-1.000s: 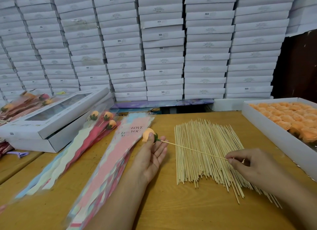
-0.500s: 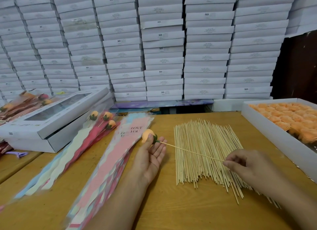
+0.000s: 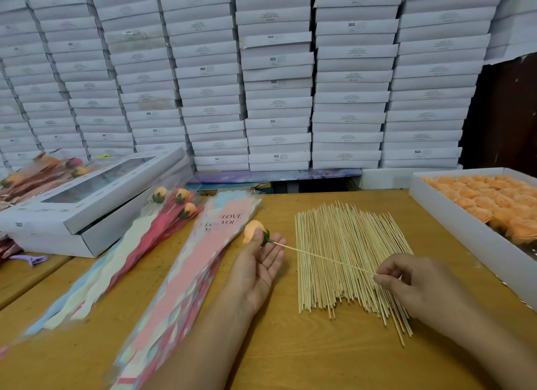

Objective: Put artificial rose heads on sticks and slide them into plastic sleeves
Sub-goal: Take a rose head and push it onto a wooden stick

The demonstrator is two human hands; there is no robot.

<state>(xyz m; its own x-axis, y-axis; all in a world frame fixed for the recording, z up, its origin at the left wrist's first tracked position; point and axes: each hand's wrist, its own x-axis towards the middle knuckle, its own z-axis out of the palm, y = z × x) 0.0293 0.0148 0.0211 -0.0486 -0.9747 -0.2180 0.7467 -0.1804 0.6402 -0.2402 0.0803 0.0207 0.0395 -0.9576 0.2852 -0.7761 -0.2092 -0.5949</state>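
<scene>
Centre of frame: left hand (image 3: 255,270), palm up, thumb pressing an orange artificial rose head (image 3: 253,231) against its fingers. Thin bamboo stick (image 3: 322,259) runs from the rose base to the right hand (image 3: 412,285), whose grip pinches the stick's end. Both sit above the loose bamboo stick pile (image 3: 345,262) on the wooden desk (image 3: 290,354). Pink "LOVE YOU" plastic sleeves (image 3: 186,279) lie just left.

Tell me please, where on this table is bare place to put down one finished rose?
Bare wood lies in front of the stick pile, toward the near edge, between the two forearms. A narrow strip runs between the sticks and the white tray of rose heads. Left is crowded: the sleeve stack, the sleeved roses and the window box.
</scene>
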